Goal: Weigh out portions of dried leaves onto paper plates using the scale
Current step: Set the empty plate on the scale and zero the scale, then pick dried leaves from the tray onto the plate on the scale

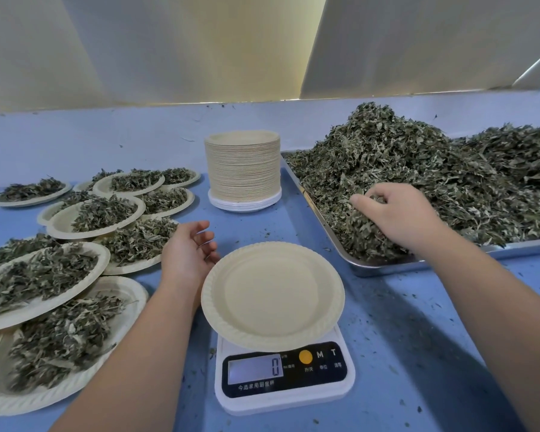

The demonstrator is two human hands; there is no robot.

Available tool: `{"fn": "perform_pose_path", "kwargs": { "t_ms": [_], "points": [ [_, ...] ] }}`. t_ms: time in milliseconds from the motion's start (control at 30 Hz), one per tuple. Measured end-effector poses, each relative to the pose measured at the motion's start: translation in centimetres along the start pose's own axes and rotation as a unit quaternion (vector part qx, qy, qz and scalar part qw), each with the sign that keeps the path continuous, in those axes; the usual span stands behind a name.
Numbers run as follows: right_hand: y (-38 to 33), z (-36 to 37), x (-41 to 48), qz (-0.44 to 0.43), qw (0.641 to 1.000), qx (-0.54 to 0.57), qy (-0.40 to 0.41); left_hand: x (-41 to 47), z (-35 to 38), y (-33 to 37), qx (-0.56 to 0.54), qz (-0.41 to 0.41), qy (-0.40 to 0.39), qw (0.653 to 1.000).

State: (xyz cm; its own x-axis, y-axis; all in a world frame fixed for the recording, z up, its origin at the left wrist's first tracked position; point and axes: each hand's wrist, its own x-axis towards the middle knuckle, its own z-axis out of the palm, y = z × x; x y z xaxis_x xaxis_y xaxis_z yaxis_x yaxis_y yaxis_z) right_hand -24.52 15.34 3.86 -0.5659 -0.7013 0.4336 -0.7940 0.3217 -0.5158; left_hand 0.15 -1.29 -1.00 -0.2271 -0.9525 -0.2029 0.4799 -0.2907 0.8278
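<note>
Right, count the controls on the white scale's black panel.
3 on the white scale, in a row right of its display: a round orange button, then M, then T. None seems hidden.

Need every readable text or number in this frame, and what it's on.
"0": display of the scale.
"M", "T": scale panel, right of the orange button.
"开/关", "单位", "清零": small labels under the button, M and T; blurry, so this is a likely reading.
"今选家用厨房秤": printed under the display; soft, so also a likely reading.
Tiny unit marks right of the display: too small to read.
Nothing else carries text.
</note>
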Motion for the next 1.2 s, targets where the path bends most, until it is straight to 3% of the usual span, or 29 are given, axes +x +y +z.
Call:
{"fn": "perform_pose_path", "kwargs": {
  "t_ms": [267, 433, 667, 800, 933, 1033, 1133, 1200],
  "points": [
    [-0.3, 1.7, 0.3, 0.025, 0.999, 0.017, 0.011, 0.2, 0.0, -0.1, -0.009, -0.006, 0.006, 1.000],
    [-1.2, 0.6, 0.4, 0.040, 0.994, 0.083, 0.058, 0.2, 0.0, 0.0, -0.011, -0.007, 0.009, 1.000],
    [-7.1, -1.5, -1.0, -0.043, 0.973, 0.216, 0.066, -0.1, -0.1, 0.0, -0.016, -0.007, 0.006, 1.000],
    [-10.5, -0.8, -3.2, -0.081, 0.961, 0.265, -0.015, -0.3, 0.0, 0.0, -0.019, -0.005, 0.007, 1.000],
    [-11.9, 1.5, -4.9, -0.169, 0.966, 0.174, -0.086, -0.3, 0.0, 0.0, -0.019, -0.001, 0.004, 1.000],
    [-12.3, 1.9, -5.4, -0.250, 0.949, 0.065, -0.182, -0.2, 0.0, 0.1, -0.015, 0.006, 0.006, 1.000],
    [-12.7, 1.1, -5.5, -0.258, 0.922, 0.022, -0.289, -0.2, 0.0, 0.1, -0.022, 0.001, 0.003, 1.000],
    [-12.6, 0.1, -5.3, -0.244, 0.919, 0.042, -0.307, -0.1, 0.0, 0.1, -0.023, 0.002, 0.003, 1.000]
  ]
}}
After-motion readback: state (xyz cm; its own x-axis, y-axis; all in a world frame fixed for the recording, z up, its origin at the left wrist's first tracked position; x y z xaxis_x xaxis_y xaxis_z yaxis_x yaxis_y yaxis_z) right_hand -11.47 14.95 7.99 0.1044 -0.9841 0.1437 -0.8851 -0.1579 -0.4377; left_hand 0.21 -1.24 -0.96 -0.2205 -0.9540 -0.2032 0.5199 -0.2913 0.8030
